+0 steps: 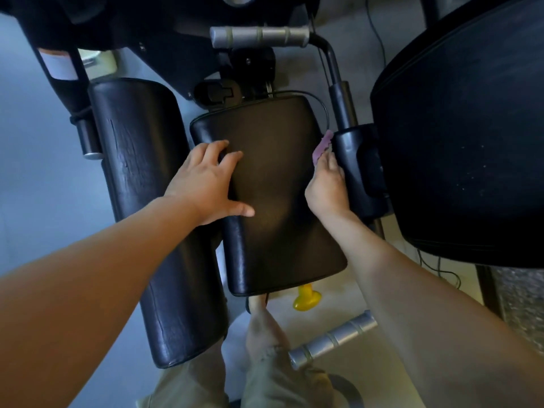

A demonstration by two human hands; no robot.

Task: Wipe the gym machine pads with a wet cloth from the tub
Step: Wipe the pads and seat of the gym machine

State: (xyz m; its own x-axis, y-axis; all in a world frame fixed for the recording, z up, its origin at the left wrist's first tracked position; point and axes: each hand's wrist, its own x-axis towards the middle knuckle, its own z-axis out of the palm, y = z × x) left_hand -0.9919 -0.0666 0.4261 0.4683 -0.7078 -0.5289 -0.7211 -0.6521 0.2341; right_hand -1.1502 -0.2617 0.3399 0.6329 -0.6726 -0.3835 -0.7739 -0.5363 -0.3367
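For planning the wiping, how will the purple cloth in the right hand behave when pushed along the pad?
Probably floppy: the purple cloth crumples into folds above the right hand. Likely light, as that hand alone holds it. Being soft, it should follow the rounded edge of the centre pad.

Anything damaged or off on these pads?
Yes: the long pad left of the centre pad has cracked, wrinkled vinyl near its far end and a long crease nearer the camera. The centre pad looks sound.
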